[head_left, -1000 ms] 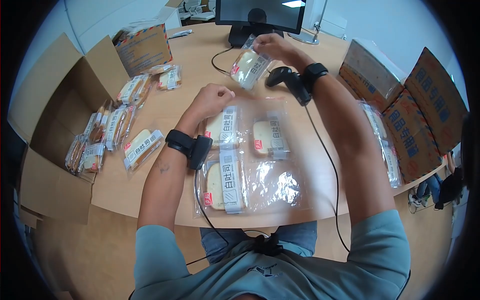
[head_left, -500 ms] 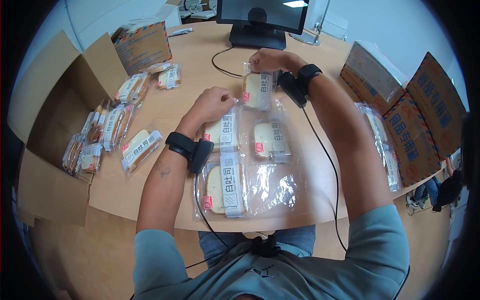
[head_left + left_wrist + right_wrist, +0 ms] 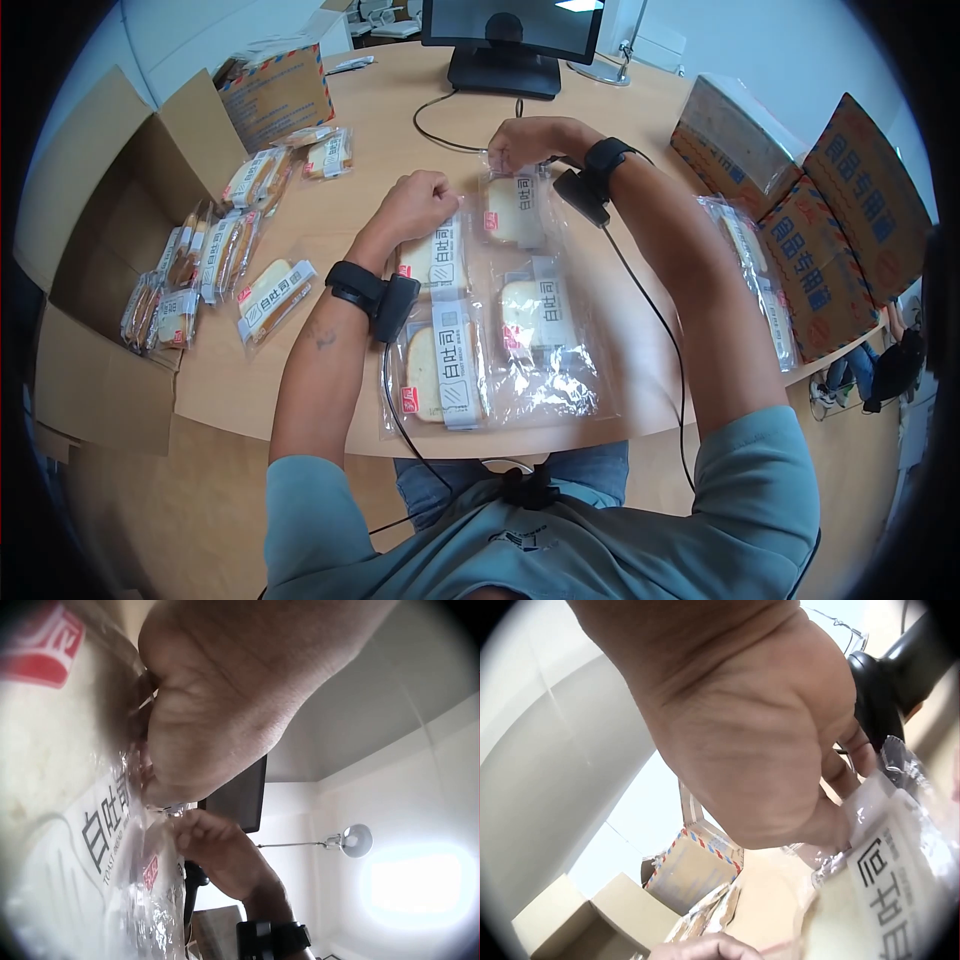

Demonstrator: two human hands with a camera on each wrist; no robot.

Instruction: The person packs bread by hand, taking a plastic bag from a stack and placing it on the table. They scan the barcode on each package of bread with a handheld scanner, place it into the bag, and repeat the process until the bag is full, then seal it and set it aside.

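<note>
My left hand [image 3: 412, 207] has its fingers curled at the far edge of a large clear plastic bag [image 3: 560, 392], pinching the film there. Two toast packets [image 3: 430, 375] lie one behind the other on the bag's left side. Another toast packet [image 3: 525, 310] is on its right side. With my right hand [image 3: 528, 144] I pinch the top end of a further toast packet [image 3: 506, 218], just beyond that one, its near end low at the bag's far edge. In the right wrist view, the fingertips partly disappear behind the gripped wrapper [image 3: 855, 810].
An open cardboard box [image 3: 95, 260] on the left has several toast packets [image 3: 215, 250] at its mouth. One loose packet [image 3: 275, 300] lies between box and left arm. Printed cartons [image 3: 800, 260] stand right, beside more packets [image 3: 740, 260]. A monitor [image 3: 510, 40] is behind; wrist cables cross the table.
My right hand has brought its toast packet down and towards me, from near the monitor to the bag's far edge, turning it straighter. The left hand stays about where it was.
</note>
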